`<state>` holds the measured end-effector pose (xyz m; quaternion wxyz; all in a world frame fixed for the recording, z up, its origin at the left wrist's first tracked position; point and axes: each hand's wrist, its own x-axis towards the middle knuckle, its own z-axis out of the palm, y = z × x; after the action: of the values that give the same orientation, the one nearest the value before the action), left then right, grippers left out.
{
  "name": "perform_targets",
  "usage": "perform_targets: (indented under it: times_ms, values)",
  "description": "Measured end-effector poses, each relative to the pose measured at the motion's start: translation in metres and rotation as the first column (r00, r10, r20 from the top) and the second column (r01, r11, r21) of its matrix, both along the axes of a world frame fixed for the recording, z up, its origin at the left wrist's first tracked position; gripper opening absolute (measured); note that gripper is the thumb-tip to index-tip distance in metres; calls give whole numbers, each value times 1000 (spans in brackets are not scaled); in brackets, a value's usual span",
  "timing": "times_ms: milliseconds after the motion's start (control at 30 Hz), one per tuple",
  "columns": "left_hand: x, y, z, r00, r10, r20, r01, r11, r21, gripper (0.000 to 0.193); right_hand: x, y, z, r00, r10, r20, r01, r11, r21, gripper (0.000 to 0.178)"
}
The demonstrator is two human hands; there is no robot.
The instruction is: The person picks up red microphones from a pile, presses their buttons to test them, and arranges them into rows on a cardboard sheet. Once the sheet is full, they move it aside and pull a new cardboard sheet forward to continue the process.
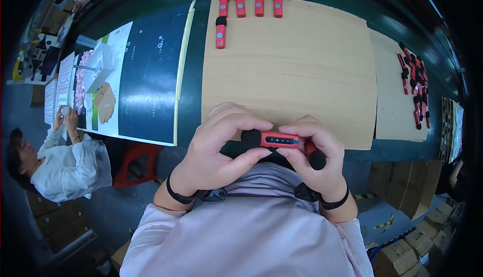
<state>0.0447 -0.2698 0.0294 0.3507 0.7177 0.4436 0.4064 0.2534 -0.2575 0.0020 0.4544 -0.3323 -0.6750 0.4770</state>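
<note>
Both of my hands meet just over the near edge of the cardboard sheet (289,70). Between them lies a small red microphone (280,141) with a black foam tip, its dark narrow panel facing up. My left hand (219,143) pinches it by the foam-tipped end, thumb below and index finger above. The thumb and index finger of my right hand (314,148) grip its other end. Tucked in my right palm is a second red microphone (317,159), its black foam tip poking out and its body partly hidden by the fingers.
Several red microphones (259,6) lie in a row along the cardboard's far edge, with one microphone (220,33) below. A pile of microphones (416,83) covers part of the right-hand cardboard (397,113). At left, a person (70,161) works beside a white box (100,68).
</note>
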Motion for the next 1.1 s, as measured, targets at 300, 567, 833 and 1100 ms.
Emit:
perform_targets:
  times_ms: [300,567,833,1100]
  values:
    - [2,6,-5,999,-20,30,15,990,142,27,0,-2,4,1000,-5,-17,5,1000,2,29]
    - [1,8,-6,996,-61,-57,74,963,258,25,2,-4,6,995,56,-88,-81,946,-313,21]
    - [-9,7,1,994,-28,108,29,1000,-8,30,1,-1,14,996,-21,82,9,990,143,21]
    - [-21,27,13,998,61,17,-60,997,-53,26,-1,-3,7,983,-81,167,67,994,89,49]
